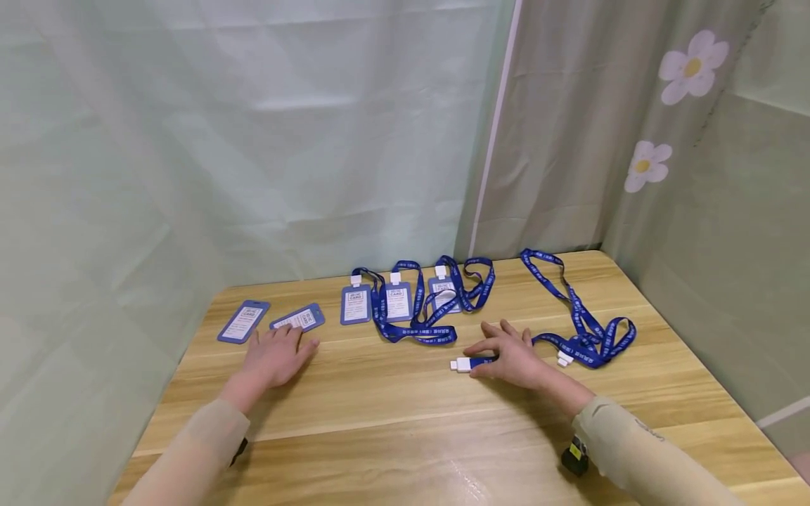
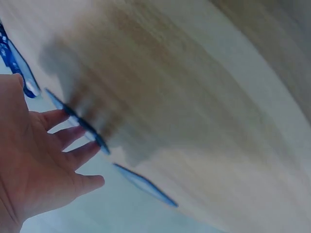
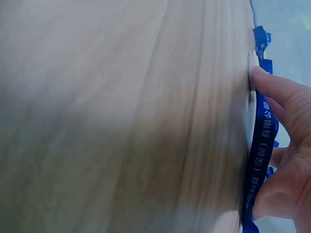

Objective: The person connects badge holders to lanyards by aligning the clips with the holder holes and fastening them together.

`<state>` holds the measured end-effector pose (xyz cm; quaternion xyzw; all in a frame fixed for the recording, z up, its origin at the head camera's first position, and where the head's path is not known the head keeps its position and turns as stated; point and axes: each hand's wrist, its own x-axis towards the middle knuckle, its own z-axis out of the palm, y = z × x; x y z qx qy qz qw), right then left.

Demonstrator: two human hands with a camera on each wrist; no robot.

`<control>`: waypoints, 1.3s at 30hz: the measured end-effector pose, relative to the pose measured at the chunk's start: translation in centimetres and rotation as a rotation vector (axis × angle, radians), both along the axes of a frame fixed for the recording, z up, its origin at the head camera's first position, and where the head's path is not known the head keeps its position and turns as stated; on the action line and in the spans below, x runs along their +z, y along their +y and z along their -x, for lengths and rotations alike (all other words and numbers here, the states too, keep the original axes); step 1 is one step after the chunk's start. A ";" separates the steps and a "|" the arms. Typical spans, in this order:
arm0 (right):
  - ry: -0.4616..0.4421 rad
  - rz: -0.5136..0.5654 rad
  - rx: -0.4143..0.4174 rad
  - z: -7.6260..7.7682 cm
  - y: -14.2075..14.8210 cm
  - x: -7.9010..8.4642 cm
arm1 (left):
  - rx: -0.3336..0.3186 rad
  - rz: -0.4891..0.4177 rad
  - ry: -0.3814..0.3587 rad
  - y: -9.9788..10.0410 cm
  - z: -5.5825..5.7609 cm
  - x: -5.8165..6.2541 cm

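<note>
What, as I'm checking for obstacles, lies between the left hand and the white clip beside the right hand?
The head view shows bare tabletop between the left hand and that clip.

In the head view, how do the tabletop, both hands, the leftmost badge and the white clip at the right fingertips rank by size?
1. tabletop
2. right hand and left hand: too alike to rank
3. leftmost badge
4. white clip

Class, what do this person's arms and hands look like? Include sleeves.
The left sleeve and right sleeve are pale beige; the right bears a dark marking, too small to read. Below it shows a small black device with a yellow patch; something black also peeks out at the left. The left hand and right hand are ungloved.
</note>
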<state>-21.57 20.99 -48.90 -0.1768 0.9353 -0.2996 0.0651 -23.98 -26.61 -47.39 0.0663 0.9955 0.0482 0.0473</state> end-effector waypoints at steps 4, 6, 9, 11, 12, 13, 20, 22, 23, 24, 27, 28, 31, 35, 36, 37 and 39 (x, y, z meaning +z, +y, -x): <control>-0.004 0.009 -0.028 0.1 0.0 0.0 | -0.034 -0.013 0.043 -0.1 -0.4 0.2; 0.004 0.011 -0.034 0.0 -0.1 0.0 | -0.041 -0.019 0.037 -0.3 -0.5 0.2; 0.014 0.010 -0.035 -0.1 -0.4 -0.1 | -0.045 -0.027 -0.007 -0.7 -1.0 0.2; 0.025 0.010 -0.038 -0.1 -0.6 -0.3 | -0.050 -0.033 -0.031 -1.0 -1.4 0.0; 0.028 0.010 -0.044 -0.1 -0.7 -0.4 | -0.056 -0.034 -0.031 -1.0 -1.6 0.0; 0.030 0.010 -0.050 -0.1 -0.8 -0.5 | -0.063 -0.037 -0.025 -1.0 -1.8 -0.1; 0.048 0.017 -0.065 -0.3 -1.3 -0.4 | -0.142 -0.025 0.062 -0.8 -2.8 0.2; 0.057 0.021 -0.071 -0.4 -1.5 -0.4 | -0.184 -0.021 0.076 -0.5 -3.1 0.1; 0.057 0.022 -0.075 -0.5 -1.5 -0.4 | -0.205 -0.019 0.078 -0.3 -3.3 0.1; 0.058 0.021 -0.077 -0.5 -1.5 -0.5 | -0.222 -0.020 0.080 0.0 -3.5 0.1; 0.056 0.022 -0.080 -0.4 -1.4 -0.5 | -0.269 -0.026 0.087 1.0 -4.0 -0.1; 0.056 0.020 -0.080 -0.4 -1.4 -0.5 | -0.279 -0.029 0.089 1.4 -4.2 -0.1; 0.059 0.016 -0.079 -0.3 -1.2 -0.5 | -0.310 -0.031 0.101 2.6 -4.8 -0.2; 0.077 0.002 -0.073 -0.3 -1.0 -0.4 | -0.361 -0.018 0.124 4.2 -5.7 -0.3; 0.083 -0.002 -0.071 -0.3 -1.0 -0.4 | -0.372 -0.017 0.130 4.7 -5.9 -0.3; 0.091 -0.004 -0.066 -0.3 -0.9 -0.4 | -0.385 -0.022 0.133 5.1 -6.1 -0.3; 0.099 -0.009 -0.060 -0.4 -0.8 -0.3 | -0.408 -0.037 0.135 6.0 -6.5 -0.2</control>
